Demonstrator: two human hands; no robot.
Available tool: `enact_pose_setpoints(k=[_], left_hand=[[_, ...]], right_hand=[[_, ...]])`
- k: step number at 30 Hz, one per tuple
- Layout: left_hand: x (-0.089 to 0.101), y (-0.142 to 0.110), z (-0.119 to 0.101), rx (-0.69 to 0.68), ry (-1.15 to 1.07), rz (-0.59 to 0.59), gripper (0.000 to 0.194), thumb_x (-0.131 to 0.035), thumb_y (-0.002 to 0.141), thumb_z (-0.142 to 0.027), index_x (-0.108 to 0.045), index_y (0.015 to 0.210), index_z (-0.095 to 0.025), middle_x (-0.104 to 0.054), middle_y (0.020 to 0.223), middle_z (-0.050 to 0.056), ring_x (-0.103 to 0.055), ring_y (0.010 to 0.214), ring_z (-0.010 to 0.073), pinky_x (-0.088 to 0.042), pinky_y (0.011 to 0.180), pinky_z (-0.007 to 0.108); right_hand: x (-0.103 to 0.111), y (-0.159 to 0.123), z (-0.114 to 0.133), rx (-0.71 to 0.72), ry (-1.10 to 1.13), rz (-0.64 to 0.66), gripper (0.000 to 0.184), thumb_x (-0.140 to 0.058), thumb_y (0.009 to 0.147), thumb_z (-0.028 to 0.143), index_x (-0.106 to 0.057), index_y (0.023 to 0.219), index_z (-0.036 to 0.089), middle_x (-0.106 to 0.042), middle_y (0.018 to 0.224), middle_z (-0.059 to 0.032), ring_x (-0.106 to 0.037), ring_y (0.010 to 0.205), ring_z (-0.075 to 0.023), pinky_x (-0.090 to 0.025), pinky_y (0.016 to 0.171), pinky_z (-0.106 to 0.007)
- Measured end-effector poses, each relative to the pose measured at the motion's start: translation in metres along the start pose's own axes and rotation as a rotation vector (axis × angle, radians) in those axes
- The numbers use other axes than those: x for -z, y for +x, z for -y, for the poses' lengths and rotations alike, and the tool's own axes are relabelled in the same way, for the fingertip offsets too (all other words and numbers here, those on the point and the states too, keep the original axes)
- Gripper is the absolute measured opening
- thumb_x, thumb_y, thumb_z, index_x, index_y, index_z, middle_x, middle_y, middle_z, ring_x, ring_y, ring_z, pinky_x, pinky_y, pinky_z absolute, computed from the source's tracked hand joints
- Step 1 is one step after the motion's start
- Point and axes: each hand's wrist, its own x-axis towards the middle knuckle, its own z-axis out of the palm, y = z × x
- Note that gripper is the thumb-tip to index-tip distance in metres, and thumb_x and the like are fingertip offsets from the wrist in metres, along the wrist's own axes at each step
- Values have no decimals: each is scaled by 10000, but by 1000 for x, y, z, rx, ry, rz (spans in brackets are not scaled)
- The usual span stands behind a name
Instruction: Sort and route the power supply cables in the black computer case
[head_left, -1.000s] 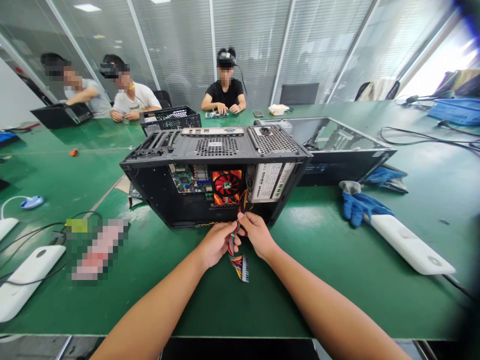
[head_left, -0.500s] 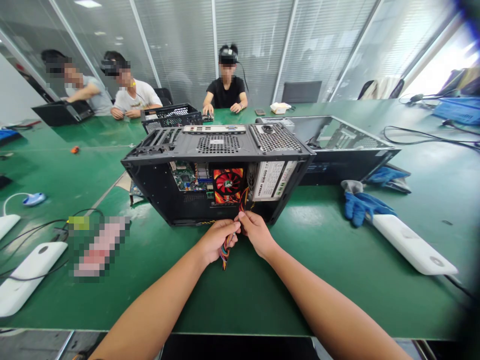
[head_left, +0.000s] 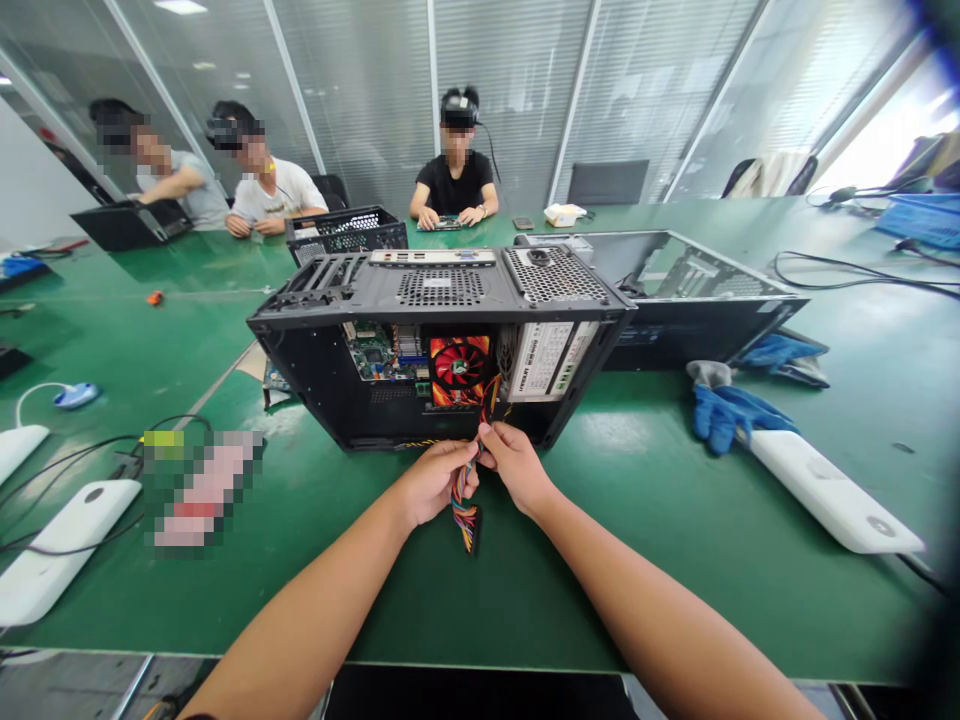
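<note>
A bundle of coloured power cables (head_left: 463,508) runs out of an open black computer case (head_left: 442,308) and hangs down toward the table, ending in a dark connector. My left hand (head_left: 435,480) is closed around the bundle. Close beside it, my right hand (head_left: 514,462) pinches the same cables nearer the case. Inside the case are a red fan (head_left: 459,368), a green motherboard (head_left: 371,355) and a power supply (head_left: 553,362) with a white label. The fingers hide part of the cables.
A blue glove (head_left: 739,412) and a white power strip (head_left: 832,490) lie on the right. Another white power strip (head_left: 71,540) with black cables is on the left. Behind stand another open case (head_left: 697,325) and a black frame (head_left: 345,232). Three people sit across the green table.
The hanging end of the cable bundle has swung right and lower, showing more of the connector. My hands stay nearly in place. The person opposite now has both hands at a board.
</note>
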Motion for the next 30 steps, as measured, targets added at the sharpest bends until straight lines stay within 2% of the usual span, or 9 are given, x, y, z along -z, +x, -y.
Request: enact_pose_setpoints(k=[3,7,12,17,21,24,30], left_hand=[[-1,1,-1,-12,12,-20,428,-824,626,-484,-623,724,-118,-554,500,-40,-465,393,44,-373,432,176],[-3,1,-2,-27,9,-47,438,-851,583,-469,-604,693,-124,-544,506,-49,-466,399,39,-357,421,169],[0,1,0,5,3,-3,456,-816,636,-502,-635,764,-104,-581,525,-15,-514,418,66,-417,446,183],[3,2,2,17,-18,71,483,-817,640,-505,-648,816,-87,-632,593,28,-576,473,102,-487,500,222],[3,4,4,5,-19,19,437,-839,628,-463,-621,756,-107,-594,568,-9,-535,457,70,-457,478,189],[3,5,4,6,-1,-17,436,-837,628,-468,-603,726,-114,-563,535,-29,-502,430,54,-418,450,171],[4,3,4,0,-13,25,416,-804,680,-469,-618,759,-105,-582,550,-15,-527,451,66,-449,484,191]], right_hand=[[0,0,1,0,-30,1,453,-593,800,635,-580,709,191,-486,538,34,-429,503,-119,-325,500,-256],[-1,0,1,11,-34,6,453,-580,807,636,-608,747,187,-496,540,31,-436,508,-119,-323,489,-252],[0,0,0,17,-39,-1,453,-588,814,621,-572,713,179,-481,531,44,-448,476,-99,-351,482,-238],[-1,-1,0,-34,8,28,433,-578,822,619,-535,745,196,-448,500,74,-468,380,-106,-346,413,-238],[-2,-1,2,7,-28,2,437,-584,820,613,-572,729,185,-489,529,47,-474,452,-107,-381,468,-243],[-2,-1,3,24,-43,1,456,-577,814,628,-588,722,182,-491,533,36,-443,481,-108,-353,470,-241],[-3,-2,3,25,-48,-3,453,-594,805,625,-555,704,184,-485,530,43,-449,458,-103,-347,457,-237]])
